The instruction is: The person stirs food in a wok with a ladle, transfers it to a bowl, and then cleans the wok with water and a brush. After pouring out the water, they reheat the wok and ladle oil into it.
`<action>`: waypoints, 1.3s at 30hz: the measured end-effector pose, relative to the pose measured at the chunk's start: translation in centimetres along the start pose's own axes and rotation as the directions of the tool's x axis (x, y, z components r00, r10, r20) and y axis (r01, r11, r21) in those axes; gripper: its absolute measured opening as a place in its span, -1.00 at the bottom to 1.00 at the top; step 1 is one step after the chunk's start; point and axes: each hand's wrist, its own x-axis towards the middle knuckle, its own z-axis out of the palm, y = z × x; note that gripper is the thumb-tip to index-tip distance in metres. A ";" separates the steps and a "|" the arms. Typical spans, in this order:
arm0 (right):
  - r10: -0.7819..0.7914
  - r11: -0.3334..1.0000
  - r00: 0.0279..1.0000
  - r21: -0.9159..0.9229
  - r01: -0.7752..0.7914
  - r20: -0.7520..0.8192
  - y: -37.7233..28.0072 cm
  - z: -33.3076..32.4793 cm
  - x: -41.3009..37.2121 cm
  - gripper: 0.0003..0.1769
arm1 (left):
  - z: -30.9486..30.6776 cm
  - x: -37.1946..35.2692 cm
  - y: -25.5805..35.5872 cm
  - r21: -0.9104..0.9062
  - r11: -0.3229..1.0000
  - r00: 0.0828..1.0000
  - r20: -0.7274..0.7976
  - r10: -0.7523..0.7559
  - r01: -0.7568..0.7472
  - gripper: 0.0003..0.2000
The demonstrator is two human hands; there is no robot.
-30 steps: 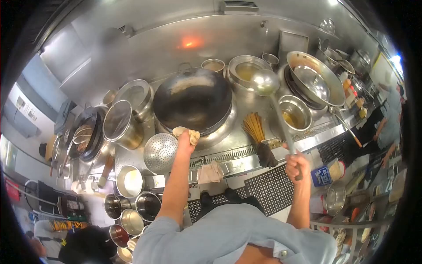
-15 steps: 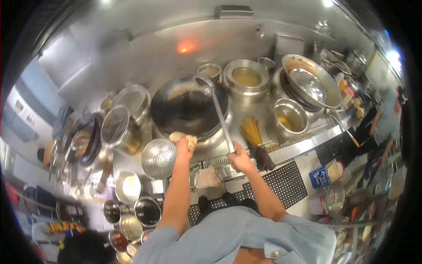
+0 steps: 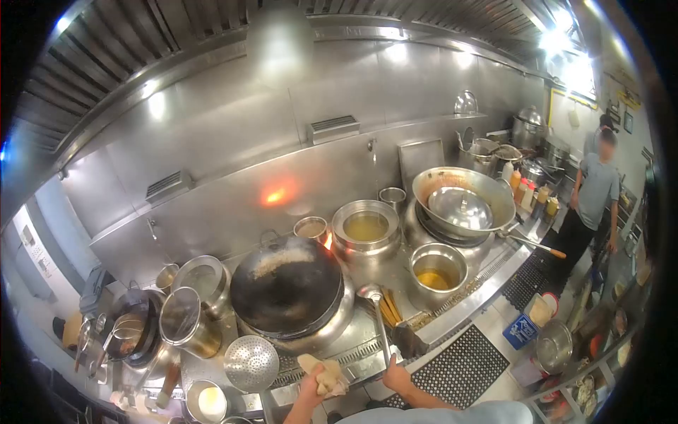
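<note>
My left hand (image 3: 311,385) is closed on a pale folded cloth (image 3: 323,374), in front of the black wok (image 3: 286,290) and to the right of a perforated skimmer (image 3: 251,362). With my right hand (image 3: 397,376) I grip the lower end of a metal ladle (image 3: 370,291). The ladle's bowl is up, just left of a bamboo brush (image 3: 389,308), apart from the wok. The wok sits on the burner, with a whitish patch on its far inner side. Flame shows at its right edge.
Behind the wok stand a small pot (image 3: 311,227) and a pot of yellowish liquid (image 3: 365,226). Right of them are an oil pot (image 3: 438,267) and a large pan (image 3: 464,201). A person (image 3: 597,184) stands at the far right. Strainers and pots crowd the left.
The view has tilted up. The ladle has left the wok and is now beside the brush. My left hand and the cloth have come away from the wok's rim.
</note>
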 end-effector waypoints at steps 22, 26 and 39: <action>-0.537 -0.844 -0.836 0.066 0.533 -0.111 -30.4 -44.1 -19.9 -0.88 | -3.6 -24.7 -13.8 -0.038 0.908 0.769 -0.548 0.330 -0.417 -0.49; -0.056 -0.872 -0.987 0.473 0.123 0.152 -34.0 -42.3 -23.1 -0.76 | 0.3 -31.2 -22.0 0.034 0.895 0.542 -0.785 0.300 -0.445 -0.47; -0.342 -0.760 -0.931 0.619 0.197 -0.124 -39.2 -23.8 -34.6 -0.73 | 6.6 -33.9 -50.3 -0.010 0.976 0.095 -0.995 0.011 -0.217 -0.38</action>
